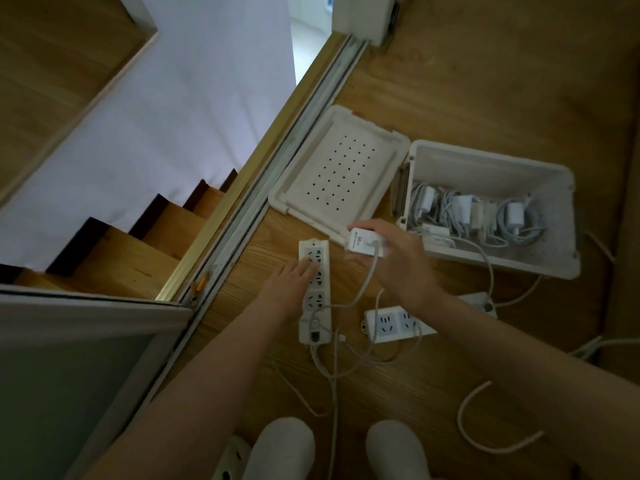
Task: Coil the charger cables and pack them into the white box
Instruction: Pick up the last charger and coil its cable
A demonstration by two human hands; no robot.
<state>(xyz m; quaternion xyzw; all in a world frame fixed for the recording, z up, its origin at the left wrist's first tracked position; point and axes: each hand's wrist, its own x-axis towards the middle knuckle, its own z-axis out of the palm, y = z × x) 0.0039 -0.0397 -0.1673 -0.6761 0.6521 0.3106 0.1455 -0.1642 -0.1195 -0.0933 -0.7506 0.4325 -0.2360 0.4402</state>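
My right hand [398,261] grips a white 66W charger brick [363,242], whose grey cable [367,285] hangs down to the floor. Flat fingers of my left hand [294,282] press on a white power strip [315,306] lying on the wooden floor. The white box [540,265] stands open to the right and holds several coiled chargers and cables [478,213]. Its perforated lid [336,174] lies upside down beside it.
A second power strip [391,322] lies under my right forearm. Loose white cables [485,420] trail over the floor near my knees. A sliding-door track [263,188] runs diagonally on the left, with wooden stairs [131,247] dropping beyond it.
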